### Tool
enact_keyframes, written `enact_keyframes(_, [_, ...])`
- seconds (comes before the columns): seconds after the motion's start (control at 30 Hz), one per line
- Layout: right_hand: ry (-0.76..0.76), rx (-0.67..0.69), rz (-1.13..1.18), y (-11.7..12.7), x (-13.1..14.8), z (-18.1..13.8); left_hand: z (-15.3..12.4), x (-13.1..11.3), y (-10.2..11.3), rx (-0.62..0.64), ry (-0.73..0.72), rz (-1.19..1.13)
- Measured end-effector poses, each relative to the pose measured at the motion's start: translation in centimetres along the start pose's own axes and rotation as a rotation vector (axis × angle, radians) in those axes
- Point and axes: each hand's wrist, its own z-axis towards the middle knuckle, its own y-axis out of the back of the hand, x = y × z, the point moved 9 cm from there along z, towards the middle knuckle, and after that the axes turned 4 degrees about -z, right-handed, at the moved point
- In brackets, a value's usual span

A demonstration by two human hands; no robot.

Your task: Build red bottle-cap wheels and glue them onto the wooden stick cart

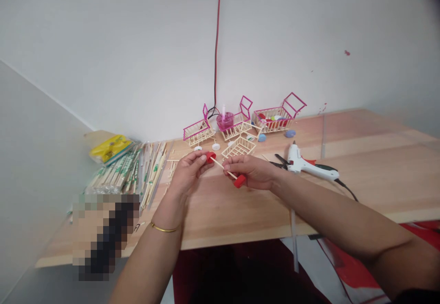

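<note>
Above the middle of the wooden table, my left hand [192, 166] pinches a red bottle cap [211, 157] at one end of a thin wooden stick [223, 167]. My right hand [252, 171] grips that stick between thumb and fingers, close to a second red bottle cap [239, 181] at its other end. The stick slants down to the right between the two caps. Just behind my hands lies a small frame of glued sticks [239, 148]. Whether the caps are fixed to the stick I cannot tell.
Several small stick carts [275, 119] with magenta trim stand along the wall, one holding coloured caps. A white glue gun [309, 166] lies at the right, with dark-handled scissors [279, 163] beside it. Chopsticks [117, 171] and a yellow packet [112, 148] are piled at the left.
</note>
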Motion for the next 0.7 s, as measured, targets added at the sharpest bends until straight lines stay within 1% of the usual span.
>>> enact_keyframes(0.27, [0.018,0.009,0.006,0.09,0.07,0.07,0.06,0.14,-0.04,0.01,0.01,-0.015])
enact_keyframes(0.37, [0.012,-0.012,0.021,0.23,0.19,0.03,0.1,0.16,-0.11,0.013,0.013,-0.022])
enact_keyframes(0.53, [0.008,-0.047,0.038,0.3,0.46,-0.11,0.07,0.19,-0.46,0.054,0.007,0.013])
enact_keyframes(0.7, [0.003,-0.047,0.047,0.15,0.47,-0.16,0.09,0.33,-0.46,0.064,0.003,0.037])
